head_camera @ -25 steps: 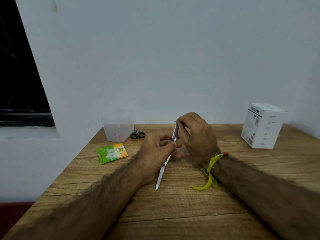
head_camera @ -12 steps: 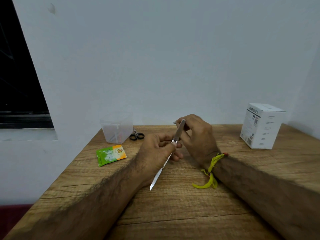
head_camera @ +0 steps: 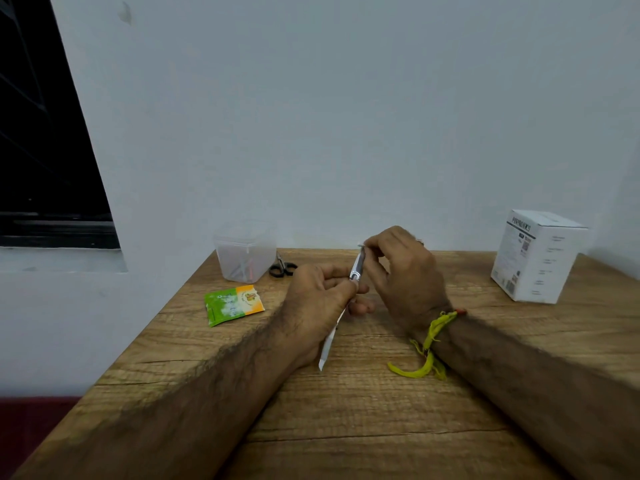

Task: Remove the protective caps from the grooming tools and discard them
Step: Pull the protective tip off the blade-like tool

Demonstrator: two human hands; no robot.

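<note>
left hand point(head_camera: 320, 296) gripping, right hand point(head_camera: 405, 271) pinching

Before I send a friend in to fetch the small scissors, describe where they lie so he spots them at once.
Start at the wooden table against the white wall and look to its far left corner, where a clear plastic tub stands. The scissors lie flat just right of that tub. Their two black finger rings set them apart; the nearby packet is green and orange.

I have just the one head view, worn high and tipped forward and down over the wooden table point(head_camera: 363, 403). It sits close: both forearms run in from the bottom corners. It faces a pale wall point(head_camera: 346, 116), window point(head_camera: 41, 133) at left. The wide lens seems to bend the edges.
</note>
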